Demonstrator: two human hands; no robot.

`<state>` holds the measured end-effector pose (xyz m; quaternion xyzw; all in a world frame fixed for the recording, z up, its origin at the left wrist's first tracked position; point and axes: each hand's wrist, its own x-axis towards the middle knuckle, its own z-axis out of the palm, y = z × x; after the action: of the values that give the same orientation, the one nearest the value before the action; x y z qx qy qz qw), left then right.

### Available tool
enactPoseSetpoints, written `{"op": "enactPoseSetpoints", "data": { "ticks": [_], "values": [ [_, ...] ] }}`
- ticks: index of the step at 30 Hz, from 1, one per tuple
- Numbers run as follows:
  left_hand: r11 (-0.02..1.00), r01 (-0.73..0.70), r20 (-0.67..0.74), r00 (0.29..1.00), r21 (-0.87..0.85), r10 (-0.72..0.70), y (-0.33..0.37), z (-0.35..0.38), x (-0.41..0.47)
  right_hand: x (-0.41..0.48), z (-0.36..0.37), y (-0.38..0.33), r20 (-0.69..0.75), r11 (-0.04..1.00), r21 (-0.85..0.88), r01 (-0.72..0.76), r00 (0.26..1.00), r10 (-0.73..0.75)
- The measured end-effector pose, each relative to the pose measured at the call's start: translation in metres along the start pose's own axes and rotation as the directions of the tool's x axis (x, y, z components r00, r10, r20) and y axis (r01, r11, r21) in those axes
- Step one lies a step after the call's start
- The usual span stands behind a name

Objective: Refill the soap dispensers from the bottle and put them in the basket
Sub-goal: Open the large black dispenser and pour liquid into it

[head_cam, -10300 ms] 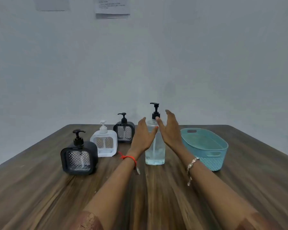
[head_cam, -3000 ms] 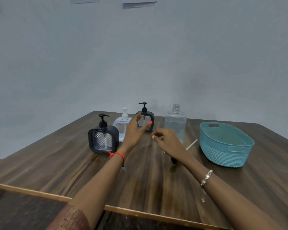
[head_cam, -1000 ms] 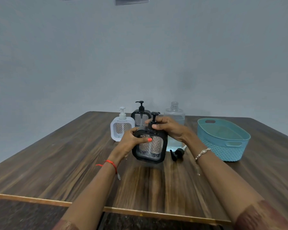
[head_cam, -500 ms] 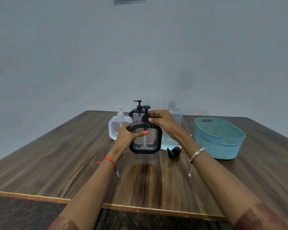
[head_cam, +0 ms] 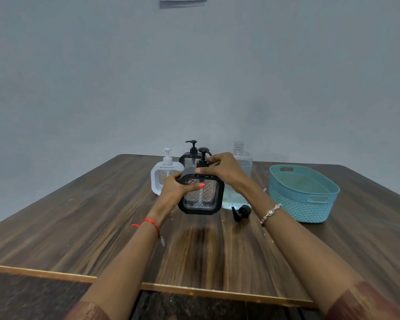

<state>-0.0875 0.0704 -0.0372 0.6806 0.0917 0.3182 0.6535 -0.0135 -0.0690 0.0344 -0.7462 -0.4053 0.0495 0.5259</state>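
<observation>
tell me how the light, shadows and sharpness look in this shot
Head view: soft, even light, no glare; a faint shadow on the table below the held dispenser; whole frame slightly soft; wide-angle stretch near the bottom edge.

Glossy wood-grain table (head_cam: 79, 227), woven-textured plastic basket (head_cam: 298, 209), clear embossed dispenser (head_cam: 201, 197).

Three soap dispensers: one black dispenser (head_cam: 200, 197) mid-frame, a second black dispenser (head_cam: 191, 159) behind, one white dispenser (head_cam: 158, 179). One clear bottle (head_cam: 241, 158), one loose black pump (head_cam: 240, 212), one teal basket (head_cam: 305, 211), two hands: left hand (head_cam: 173, 188), right hand (head_cam: 224, 169).
</observation>
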Motion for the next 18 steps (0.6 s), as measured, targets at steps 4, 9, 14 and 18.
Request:
{"op": "enactPoseSetpoints", "data": {
  "ticks": [4, 9, 14, 18],
  "values": [
    [1.000, 0.003, -0.007, 1.000, -0.007, -0.003, -0.001, -0.001, -0.002, -0.001, 0.002, -0.005, -0.153, 0.990, 0.122, 0.069, 0.987, -0.049],
    [1.000, 0.013, -0.137, 0.990, -0.002, -0.014, -0.003, -0.019, -0.003, 0.001, -0.012, -0.008, -0.469, 0.912, 0.284, 0.297, 0.872, -0.138],
    [0.999, -0.008, -0.325, 0.946, -0.034, -0.003, 0.003, -0.039, 0.003, -0.018, 0.004, 0.034, -0.109, 0.900, -0.130, 0.416, 0.896, -0.430],
    [0.999, -0.028, -0.330, 0.944, -0.035, 0.015, 0.010, -0.039, 0.004, -0.031, 0.030, 0.074, 0.392, 0.671, -0.513, 0.535, 0.842, -0.372]
  ]
}}
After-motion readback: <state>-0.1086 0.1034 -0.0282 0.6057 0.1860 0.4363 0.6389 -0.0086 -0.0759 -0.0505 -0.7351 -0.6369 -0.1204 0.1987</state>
